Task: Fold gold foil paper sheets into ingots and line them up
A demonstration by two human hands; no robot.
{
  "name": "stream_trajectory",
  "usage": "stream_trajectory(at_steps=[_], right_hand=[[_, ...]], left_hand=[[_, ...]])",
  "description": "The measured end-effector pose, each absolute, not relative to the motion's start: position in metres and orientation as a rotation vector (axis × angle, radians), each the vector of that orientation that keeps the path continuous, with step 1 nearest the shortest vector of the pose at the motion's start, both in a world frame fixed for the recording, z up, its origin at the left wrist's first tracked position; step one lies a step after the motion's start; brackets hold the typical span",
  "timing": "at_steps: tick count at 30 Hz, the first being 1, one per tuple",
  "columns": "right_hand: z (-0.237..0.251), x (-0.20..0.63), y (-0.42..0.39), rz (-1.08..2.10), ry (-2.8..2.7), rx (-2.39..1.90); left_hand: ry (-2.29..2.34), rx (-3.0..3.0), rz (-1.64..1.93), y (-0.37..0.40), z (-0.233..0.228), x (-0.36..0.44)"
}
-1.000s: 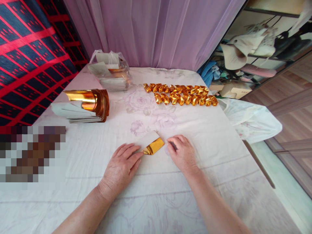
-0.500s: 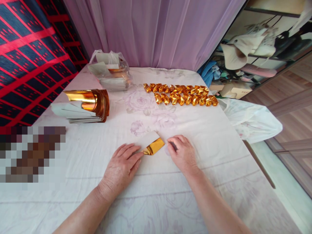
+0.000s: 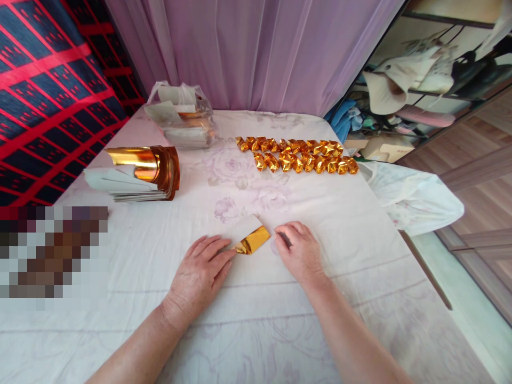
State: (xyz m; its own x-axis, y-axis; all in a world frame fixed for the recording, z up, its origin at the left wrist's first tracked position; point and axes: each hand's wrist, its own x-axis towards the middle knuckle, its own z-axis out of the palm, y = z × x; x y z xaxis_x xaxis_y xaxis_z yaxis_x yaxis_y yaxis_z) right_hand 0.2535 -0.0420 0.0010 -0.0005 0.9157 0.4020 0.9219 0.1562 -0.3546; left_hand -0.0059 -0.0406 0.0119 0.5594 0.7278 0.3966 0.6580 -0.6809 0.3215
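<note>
A partly folded sheet of gold foil paper (image 3: 248, 237), white on its back, lies on the white floral cloth (image 3: 328, 224) between my hands. My left hand (image 3: 200, 272) rests flat with its fingertips touching the sheet's near left corner. My right hand (image 3: 300, 250) lies palm down just right of the sheet, fingers slightly curled, holding nothing. Two rows of folded gold pieces (image 3: 298, 154) lie farther back on the cloth.
A stack of gold foil sheets (image 3: 138, 173), its top ones curled, sits at the left. A clear plastic bag with more paper (image 3: 180, 114) stands at the back left. A white bag (image 3: 412, 197) hangs off the right edge. A purple curtain (image 3: 256, 50) hangs behind.
</note>
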Motion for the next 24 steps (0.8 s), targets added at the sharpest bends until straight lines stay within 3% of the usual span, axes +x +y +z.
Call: stream_trajectory(at_steps=[14,20,24], right_hand=[[0.001,0.254,-0.041,-0.025,-1.894,-1.721],[0.012,0.244,-0.046,-0.111,-1.816,-1.434],[0.02,0.227,-0.055,0.009,-2.038,-1.265]], left_hand=[[1.17,2.697,0.751,-0.04,0.011,-0.006],[1.182,2.699,0.746,-0.042,0.012,-0.006],[1.19,2.693,0.742,-0.042,0.012,-0.006]])
